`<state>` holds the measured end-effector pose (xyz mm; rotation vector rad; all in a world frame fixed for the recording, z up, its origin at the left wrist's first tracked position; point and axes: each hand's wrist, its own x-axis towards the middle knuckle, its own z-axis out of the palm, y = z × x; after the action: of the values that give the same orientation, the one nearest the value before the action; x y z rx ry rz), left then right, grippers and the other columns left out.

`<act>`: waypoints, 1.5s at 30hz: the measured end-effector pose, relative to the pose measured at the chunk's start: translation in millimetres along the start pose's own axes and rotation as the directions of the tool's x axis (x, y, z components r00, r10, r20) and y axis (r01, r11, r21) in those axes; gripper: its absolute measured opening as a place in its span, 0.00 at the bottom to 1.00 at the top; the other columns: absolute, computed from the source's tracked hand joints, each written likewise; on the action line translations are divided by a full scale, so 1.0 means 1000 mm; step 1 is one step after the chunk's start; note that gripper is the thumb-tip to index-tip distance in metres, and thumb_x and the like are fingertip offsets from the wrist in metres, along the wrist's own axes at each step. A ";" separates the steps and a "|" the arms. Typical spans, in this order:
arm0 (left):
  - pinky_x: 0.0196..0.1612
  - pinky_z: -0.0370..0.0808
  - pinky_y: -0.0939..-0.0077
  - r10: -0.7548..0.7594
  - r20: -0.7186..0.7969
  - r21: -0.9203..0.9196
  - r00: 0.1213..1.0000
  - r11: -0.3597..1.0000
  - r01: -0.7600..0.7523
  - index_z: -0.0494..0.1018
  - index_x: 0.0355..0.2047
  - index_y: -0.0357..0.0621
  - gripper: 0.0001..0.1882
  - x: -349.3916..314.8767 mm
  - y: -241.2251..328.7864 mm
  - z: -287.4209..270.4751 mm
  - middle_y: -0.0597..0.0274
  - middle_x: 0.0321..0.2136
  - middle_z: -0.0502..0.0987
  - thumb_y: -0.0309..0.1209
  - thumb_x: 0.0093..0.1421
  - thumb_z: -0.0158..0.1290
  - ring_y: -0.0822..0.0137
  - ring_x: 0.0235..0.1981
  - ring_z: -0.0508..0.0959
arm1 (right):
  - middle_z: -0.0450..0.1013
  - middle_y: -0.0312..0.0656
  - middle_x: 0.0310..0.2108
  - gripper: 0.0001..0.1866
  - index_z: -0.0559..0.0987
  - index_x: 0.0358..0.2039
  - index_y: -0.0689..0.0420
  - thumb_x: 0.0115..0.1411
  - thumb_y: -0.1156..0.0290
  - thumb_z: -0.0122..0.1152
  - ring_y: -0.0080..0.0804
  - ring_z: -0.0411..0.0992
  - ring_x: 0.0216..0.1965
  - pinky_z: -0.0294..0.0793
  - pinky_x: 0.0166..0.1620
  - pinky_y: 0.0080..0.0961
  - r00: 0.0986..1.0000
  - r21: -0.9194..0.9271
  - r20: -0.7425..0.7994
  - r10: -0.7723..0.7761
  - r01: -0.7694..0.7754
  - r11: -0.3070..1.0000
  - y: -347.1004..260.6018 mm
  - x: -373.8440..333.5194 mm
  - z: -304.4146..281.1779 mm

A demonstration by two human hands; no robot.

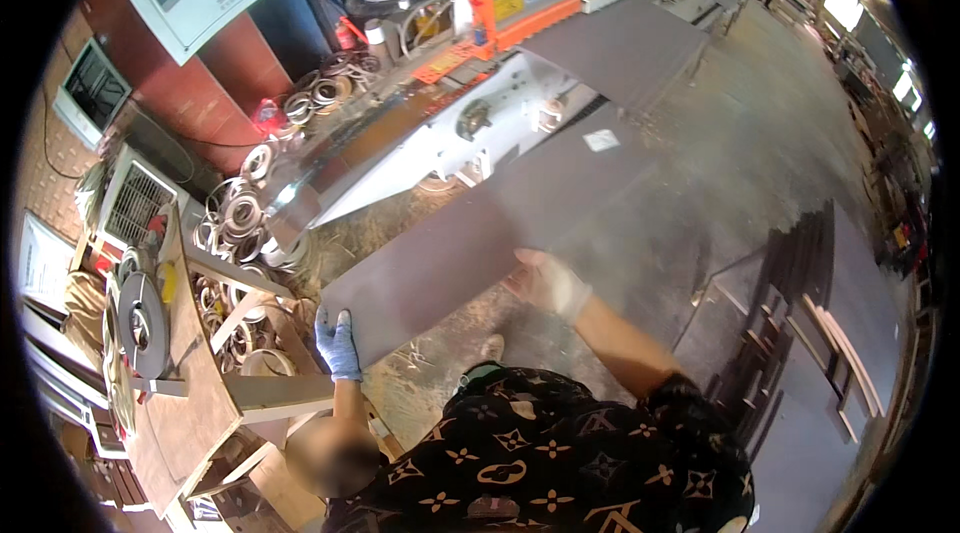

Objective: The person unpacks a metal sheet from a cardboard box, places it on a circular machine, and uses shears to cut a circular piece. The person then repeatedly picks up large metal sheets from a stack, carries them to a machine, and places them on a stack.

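Observation:
A long grey-brown panel [440,258] slants across the middle in front of me, with a white label [602,140] near its far end. My left hand [338,345], in a blue glove, grips the panel's near-left corner, fingers over its end. At the panel's near long edge, my right hand [548,283], in a whitish glove with bare-looking fingertips, holds on; some of its fingers are hidden. Past the panel stands a machine with a white side [430,148] and an orange rail [540,25].
Rolls of edge-banding tape [242,213] lie heaped on the left. A wooden table [185,423] with a dark tape reel [143,325] stands beside my left arm. Another dark panel [625,43] lies along the machine. Stacked boards and strips [790,323] are at the right.

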<state>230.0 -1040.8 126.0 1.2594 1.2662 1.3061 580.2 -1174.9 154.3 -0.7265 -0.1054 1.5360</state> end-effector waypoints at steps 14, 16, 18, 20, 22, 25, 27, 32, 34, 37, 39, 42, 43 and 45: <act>0.57 0.63 0.63 0.373 0.093 0.711 0.923 0.625 -0.323 0.67 0.54 0.51 0.35 0.219 -0.042 0.006 0.46 0.58 0.61 0.39 0.45 0.64 0.51 0.56 0.64 | 0.68 0.47 0.44 0.15 0.66 0.47 0.61 0.60 0.73 0.50 0.40 0.74 0.38 0.79 0.36 0.37 0.941 -0.473 -0.294 -0.167 0.008 0.881 0.002 0.366 0.093; 0.62 0.52 0.51 0.155 0.221 0.870 0.963 0.415 -0.267 0.68 0.53 0.65 0.37 0.216 -0.018 0.027 0.51 0.62 0.55 0.51 0.40 0.64 0.44 0.61 0.56 | 0.69 0.51 0.39 0.17 0.66 0.45 0.67 0.57 0.72 0.54 0.41 0.76 0.30 0.80 0.27 0.30 0.831 -0.761 -0.300 -0.468 0.087 0.643 -0.005 0.397 0.092; 0.63 0.49 0.50 0.142 0.194 0.895 0.971 0.379 -0.234 0.69 0.53 0.65 0.37 0.236 -0.015 0.035 0.53 0.62 0.55 0.53 0.40 0.63 0.46 0.62 0.55 | 0.73 0.49 0.35 0.15 0.70 0.41 0.67 0.56 0.70 0.56 0.36 0.75 0.23 0.73 0.20 0.28 0.831 -0.683 -0.352 -0.431 0.087 0.725 -0.010 0.416 0.089; 0.64 0.46 0.51 0.141 0.197 0.923 0.970 0.307 -0.232 0.68 0.54 0.65 0.38 0.250 -0.008 0.041 0.56 0.63 0.54 0.56 0.39 0.61 0.48 0.62 0.55 | 0.73 0.47 0.35 0.19 0.68 0.45 0.65 0.57 0.67 0.57 0.34 0.75 0.17 0.69 0.15 0.29 0.837 -0.640 -0.381 -0.393 0.068 0.765 -0.010 0.425 0.097; 0.64 0.46 0.52 0.196 0.262 0.919 0.945 0.249 -0.307 0.68 0.54 0.64 0.39 0.255 -0.014 0.039 0.56 0.63 0.54 0.56 0.40 0.61 0.48 0.62 0.55 | 0.72 0.47 0.37 0.21 0.65 0.48 0.64 0.58 0.66 0.56 0.34 0.74 0.16 0.69 0.14 0.29 0.815 -0.641 -0.424 -0.395 0.038 0.766 -0.009 0.426 0.099; 0.65 0.47 0.55 0.220 0.310 0.903 0.925 0.235 -0.359 0.67 0.55 0.62 0.40 0.259 -0.022 0.041 0.55 0.63 0.54 0.57 0.40 0.60 0.49 0.62 0.55 | 0.70 0.48 0.42 0.28 0.59 0.56 0.62 0.60 0.63 0.53 0.35 0.75 0.28 0.74 0.25 0.30 0.851 -0.663 -0.322 -0.415 0.111 0.740 -0.008 0.400 0.085; 0.65 0.47 0.55 0.213 0.299 0.907 0.930 0.240 -0.346 0.66 0.56 0.62 0.40 0.259 -0.023 0.036 0.54 0.63 0.54 0.57 0.41 0.60 0.48 0.62 0.55 | 0.68 0.50 0.47 0.31 0.57 0.59 0.60 0.61 0.60 0.53 0.37 0.75 0.39 0.77 0.35 0.34 0.894 -0.769 -0.247 -0.374 0.054 0.637 -0.006 0.358 0.092; 0.64 0.48 0.54 0.194 0.265 0.914 0.945 0.262 -0.310 0.67 0.55 0.58 0.41 0.254 -0.019 0.038 0.53 0.62 0.55 0.56 0.40 0.61 0.42 0.61 0.54 | 0.63 0.51 0.55 0.33 0.57 0.61 0.57 0.61 0.54 0.53 0.43 0.66 0.53 0.65 0.56 0.40 1.000 -0.561 0.017 0.008 0.003 0.828 -0.007 0.193 0.089; 0.64 0.48 0.54 0.211 0.267 0.900 0.940 0.294 -0.321 0.67 0.55 0.58 0.41 0.253 -0.019 0.042 0.52 0.62 0.56 0.54 0.39 0.62 0.43 0.61 0.54 | 0.63 0.50 0.55 0.32 0.58 0.60 0.57 0.61 0.54 0.53 0.41 0.67 0.50 0.67 0.55 0.37 0.999 -0.528 -0.032 0.031 -0.043 0.848 -0.005 0.136 0.070; 0.64 0.50 0.53 0.230 0.274 0.890 0.934 0.306 -0.337 0.69 0.54 0.59 0.41 0.253 -0.018 0.042 0.53 0.62 0.56 0.52 0.37 0.64 0.43 0.61 0.55 | 0.65 0.47 0.53 0.33 0.58 0.60 0.57 0.60 0.55 0.55 0.36 0.69 0.46 0.68 0.53 0.35 0.972 -0.374 -0.230 -0.049 -0.042 0.926 0.014 0.070 0.021; 0.63 0.51 0.53 0.270 0.258 0.889 0.928 0.310 -0.337 0.69 0.54 0.59 0.40 0.255 -0.024 0.035 0.52 0.62 0.56 0.52 0.37 0.64 0.42 0.60 0.55 | 0.66 0.45 0.50 0.31 0.58 0.61 0.56 0.60 0.58 0.54 0.35 0.70 0.45 0.69 0.52 0.36 0.918 -0.251 -0.388 -0.085 -0.017 0.968 0.029 0.041 -0.006; 0.63 0.52 0.53 0.265 0.248 0.886 0.932 0.326 -0.329 0.70 0.53 0.59 0.40 0.255 -0.024 0.037 0.52 0.61 0.57 0.51 0.36 0.64 0.41 0.60 0.56 | 0.65 0.42 0.48 0.31 0.59 0.59 0.55 0.58 0.60 0.57 0.36 0.68 0.42 0.68 0.51 0.38 0.849 -0.101 -0.507 -0.150 0.114 0.988 0.052 0.014 -0.052; 0.63 0.53 0.53 0.267 0.242 0.886 0.933 0.331 -0.325 0.70 0.53 0.58 0.39 0.255 -0.022 0.041 0.51 0.61 0.57 0.50 0.36 0.64 0.41 0.60 0.56 | 0.65 0.41 0.47 0.30 0.60 0.58 0.54 0.58 0.60 0.57 0.35 0.68 0.41 0.69 0.51 0.38 0.825 -0.060 -0.547 -0.142 0.131 0.990 0.055 0.010 -0.060; 0.62 0.53 0.54 0.268 0.242 0.880 0.933 0.344 -0.327 0.71 0.52 0.58 0.39 0.253 -0.020 0.050 0.51 0.61 0.58 0.50 0.37 0.64 0.42 0.59 0.56 | 0.66 0.38 0.44 0.27 0.63 0.56 0.52 0.58 0.60 0.56 0.35 0.68 0.40 0.69 0.49 0.38 0.766 0.024 -0.630 -0.125 0.180 0.983 0.062 0.001 -0.076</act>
<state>258.3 -783.7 124.5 2.3984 1.8786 0.6935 564.0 -1209.1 63.5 -1.1030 0.3942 1.0658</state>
